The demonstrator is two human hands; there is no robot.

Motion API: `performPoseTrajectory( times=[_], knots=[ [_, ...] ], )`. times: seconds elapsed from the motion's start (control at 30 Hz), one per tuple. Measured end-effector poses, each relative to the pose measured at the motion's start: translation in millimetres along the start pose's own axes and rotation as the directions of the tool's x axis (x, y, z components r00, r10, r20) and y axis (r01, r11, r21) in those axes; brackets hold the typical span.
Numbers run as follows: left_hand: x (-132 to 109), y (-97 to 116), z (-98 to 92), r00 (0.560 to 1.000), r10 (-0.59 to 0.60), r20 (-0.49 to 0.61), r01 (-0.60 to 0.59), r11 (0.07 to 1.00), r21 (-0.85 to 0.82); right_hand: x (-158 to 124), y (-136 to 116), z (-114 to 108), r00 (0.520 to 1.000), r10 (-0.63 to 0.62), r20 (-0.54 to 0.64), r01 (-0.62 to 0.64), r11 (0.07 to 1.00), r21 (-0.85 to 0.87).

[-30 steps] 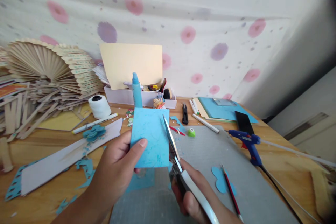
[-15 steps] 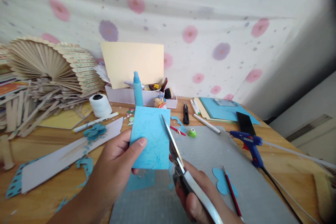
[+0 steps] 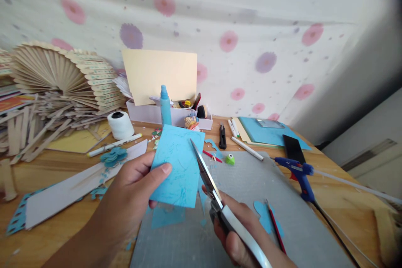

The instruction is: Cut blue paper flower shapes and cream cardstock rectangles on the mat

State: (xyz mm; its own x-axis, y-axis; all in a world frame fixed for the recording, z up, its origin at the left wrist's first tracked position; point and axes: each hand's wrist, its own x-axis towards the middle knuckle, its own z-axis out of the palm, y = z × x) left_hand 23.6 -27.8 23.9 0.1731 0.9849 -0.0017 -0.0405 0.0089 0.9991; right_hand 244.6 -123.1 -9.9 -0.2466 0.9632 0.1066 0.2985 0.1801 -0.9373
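A blue piece of paper (image 3: 179, 163) marked with darker scribbled lines is held up, slightly tilted, above the grey cutting mat (image 3: 201, 243). My left hand (image 3: 132, 188) pinches its left edge, thumb on the face and fingers behind. A pair of scissors (image 3: 213, 192) with light handles is gripped in my right hand (image 3: 238, 230). One scissor blade lies across the front of the paper near its right edge, the tip pointing up and left. Whether the other blade is behind the paper I cannot tell.
Blue paper cutouts (image 3: 264, 215) and a red pencil (image 3: 276, 228) lie on the mat. A blue glue gun (image 3: 298, 171) rests at right. Behind stand a blue bottle (image 3: 165, 106) and a thread spool (image 3: 120, 125). Wooden sticks (image 3: 40, 117) are heaped at left.
The blue paper has tilted, its lower end swinging left along with my left hand. The scissor tip now sits slightly farther left over the paper.
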Motion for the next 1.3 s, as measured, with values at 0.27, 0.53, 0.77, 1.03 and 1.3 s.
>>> performPoseTrajectory(
  times=[0.27, 0.53, 0.77, 1.03, 1.3],
  knots=[
    [6.4, 3.9, -17.0, 0.998, -0.016, 0.066, 0.015, 1.000, 0.020, -6.8, 3.1, -0.6, 1.000, 0.030, -0.008, -0.030, 1.000, 0.003],
    [7.7, 6.6, -13.7, 0.998, -0.034, 0.055, 0.035, 0.999, -0.017, -10.4, 6.0, 1.1, 0.999, 0.023, -0.023, -0.022, 0.999, 0.041],
    [7.9, 2.9, -8.5, 0.988, -0.047, 0.146, 0.061, 0.994, -0.092, -4.4, 6.2, 0.1, 0.999, -0.038, -0.022, 0.037, 0.999, -0.023],
    [2.4, -4.5, 7.2, 0.960, -0.116, 0.254, 0.177, 0.957, -0.232, 5.3, -2.8, 0.5, 0.999, -0.035, -0.037, 0.032, 0.995, -0.091],
    [1.9, -15.8, 12.9, 0.951, -0.086, 0.296, 0.179, 0.935, -0.305, 0.7, -2.2, -0.1, 0.999, -0.049, -0.001, 0.049, 0.998, -0.037]
  ],
)
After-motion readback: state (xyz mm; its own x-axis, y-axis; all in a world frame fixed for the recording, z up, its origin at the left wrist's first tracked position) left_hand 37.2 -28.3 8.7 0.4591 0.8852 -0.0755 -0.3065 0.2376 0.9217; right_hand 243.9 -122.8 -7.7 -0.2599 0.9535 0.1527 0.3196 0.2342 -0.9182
